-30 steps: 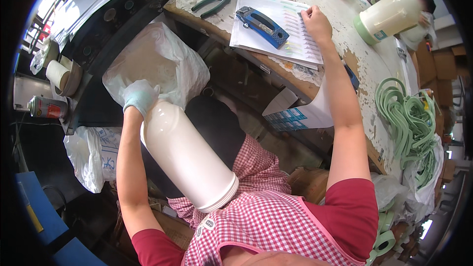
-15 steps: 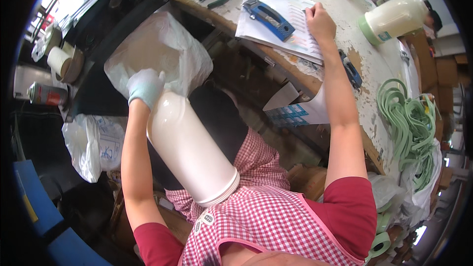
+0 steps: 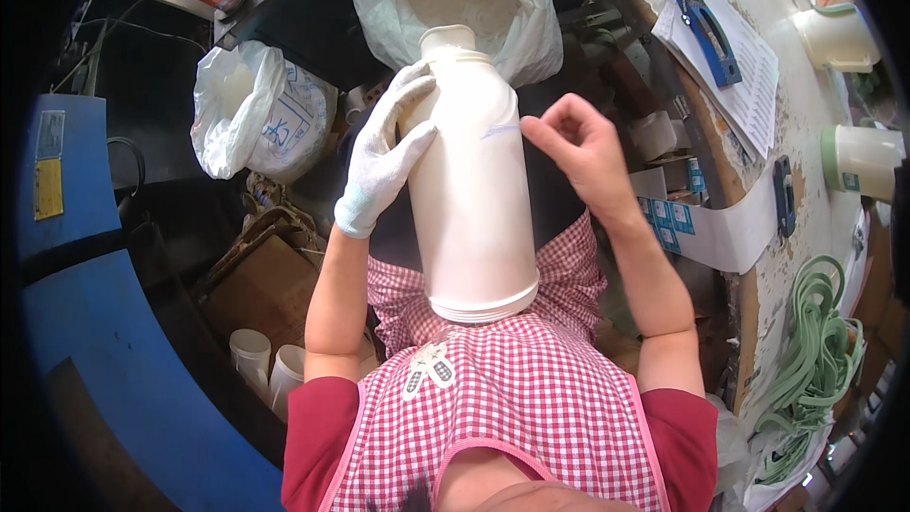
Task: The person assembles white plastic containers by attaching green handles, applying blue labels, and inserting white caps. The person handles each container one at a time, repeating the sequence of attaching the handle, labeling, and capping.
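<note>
A large white plastic bottle (image 3: 474, 218) rests across my lap, its wide base against my checked apron and its narrow neck pointing away. My left hand (image 3: 384, 156), in a pale knit glove, grips the left side below the shoulder, thumb spread over the front. On the right, my bare right hand (image 3: 583, 152) has its fingers curled and thumb pressed close beside the bottle. A faint bluish streak (image 3: 500, 131) shows on the bottle near that thumb. Whatever these fingers pinch, if anything, is too small to make out.
Beyond the neck sits an open plastic bag (image 3: 540, 28). On the worn bench at right lie paper sheets (image 3: 749, 85), a blue-handled tool (image 3: 709, 38), a label strip (image 3: 730, 237) and green tubing (image 3: 806, 351). A blue cabinet (image 3: 85, 322) stands left.
My right hand has left the papers on the bench and come beside the bottle. My left hand has shifted from the bottle's far end to its side. The view has turned rightward.
</note>
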### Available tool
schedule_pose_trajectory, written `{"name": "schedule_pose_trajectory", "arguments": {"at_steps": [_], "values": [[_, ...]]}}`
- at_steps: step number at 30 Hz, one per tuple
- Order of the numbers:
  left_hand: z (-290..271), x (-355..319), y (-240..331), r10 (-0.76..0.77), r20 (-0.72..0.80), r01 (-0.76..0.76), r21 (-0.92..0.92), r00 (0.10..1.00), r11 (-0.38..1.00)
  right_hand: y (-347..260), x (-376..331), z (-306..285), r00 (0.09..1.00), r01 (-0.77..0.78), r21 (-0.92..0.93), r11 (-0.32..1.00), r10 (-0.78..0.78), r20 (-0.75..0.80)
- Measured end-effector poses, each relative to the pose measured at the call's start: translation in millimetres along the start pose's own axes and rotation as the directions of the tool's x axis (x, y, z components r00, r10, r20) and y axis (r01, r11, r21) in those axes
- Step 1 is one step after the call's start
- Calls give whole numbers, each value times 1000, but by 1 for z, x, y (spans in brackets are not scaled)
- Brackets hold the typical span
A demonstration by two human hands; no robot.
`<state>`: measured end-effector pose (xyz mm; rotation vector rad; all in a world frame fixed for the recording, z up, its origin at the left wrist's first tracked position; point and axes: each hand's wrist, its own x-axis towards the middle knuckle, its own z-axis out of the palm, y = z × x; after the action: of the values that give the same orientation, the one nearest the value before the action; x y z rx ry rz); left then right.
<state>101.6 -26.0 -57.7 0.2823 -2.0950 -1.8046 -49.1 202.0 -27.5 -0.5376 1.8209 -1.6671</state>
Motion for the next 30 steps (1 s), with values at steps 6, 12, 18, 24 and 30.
{"name": "schedule_pose_trajectory", "arguments": {"at_steps": [6,12,18,24,30], "values": [[0,-6,-2,28,0,-28,-97,1000,995,27,-11,33,991,120,-35,992,-118,60],[3,-11,3,48,-14,-47,62,999,997,27,-14,46,990,133,-160,978,-139,-28],[1,-6,-5,111,35,-115,147,993,982,16,-12,22,985,59,-618,784,-146,-92],[-6,-11,-8,79,93,-96,197,993,976,-22,-7,39,962,184,-558,809,-264,-65],[-32,41,18,-212,-203,231,78,956,970,-66,34,-171,619,-146,-833,534,-608,-497]]}}
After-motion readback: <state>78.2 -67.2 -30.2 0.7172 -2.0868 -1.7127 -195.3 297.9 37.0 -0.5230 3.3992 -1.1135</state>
